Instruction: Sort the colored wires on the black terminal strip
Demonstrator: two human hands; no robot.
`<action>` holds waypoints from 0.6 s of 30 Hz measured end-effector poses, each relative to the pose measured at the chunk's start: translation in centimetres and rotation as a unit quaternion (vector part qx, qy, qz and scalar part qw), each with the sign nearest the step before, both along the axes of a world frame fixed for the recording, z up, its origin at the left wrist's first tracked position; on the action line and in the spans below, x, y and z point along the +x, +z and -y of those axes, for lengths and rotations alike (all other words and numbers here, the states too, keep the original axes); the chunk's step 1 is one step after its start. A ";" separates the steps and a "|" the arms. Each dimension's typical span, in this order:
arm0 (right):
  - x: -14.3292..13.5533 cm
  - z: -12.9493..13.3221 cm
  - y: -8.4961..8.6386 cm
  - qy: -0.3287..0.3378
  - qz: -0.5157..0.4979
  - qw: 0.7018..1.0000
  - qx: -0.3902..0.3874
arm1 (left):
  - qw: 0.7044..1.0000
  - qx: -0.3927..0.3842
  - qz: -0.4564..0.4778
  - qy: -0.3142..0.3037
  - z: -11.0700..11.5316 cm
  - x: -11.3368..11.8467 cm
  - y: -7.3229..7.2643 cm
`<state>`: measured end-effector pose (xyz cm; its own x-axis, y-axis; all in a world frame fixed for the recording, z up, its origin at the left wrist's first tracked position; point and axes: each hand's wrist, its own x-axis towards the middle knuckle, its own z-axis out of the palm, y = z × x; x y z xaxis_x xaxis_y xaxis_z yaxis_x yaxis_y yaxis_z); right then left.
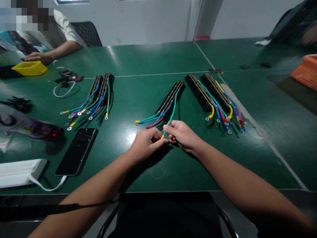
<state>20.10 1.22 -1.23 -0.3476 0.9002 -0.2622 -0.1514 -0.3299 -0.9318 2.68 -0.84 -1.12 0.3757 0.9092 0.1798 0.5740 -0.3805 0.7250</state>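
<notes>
A black terminal block lies slanted on the green table, with green, blue and red wires running from it toward me. Its right-hand green wire ends in a yellow-sleeved lug. My left hand pinches that wire at the yellow sleeve, and the lug's tip is hidden by the fingers. Just above, my right hand grips the same green wire between thumb and forefinger. The block's other wires, a blue wire among them, rest loose on the table to the left of my hands.
Two wired terminal blocks lie at left and two more blocks at right. A phone, white power bank and bottle stand near my left arm. Across the table are a person, yellow bin and orange crate.
</notes>
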 end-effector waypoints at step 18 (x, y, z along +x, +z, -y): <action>0.0 0.0 -0.1 0.006 -0.036 0.999 -0.011 | 0.998 0.058 -0.027 0.029 0.1 0.5 0.2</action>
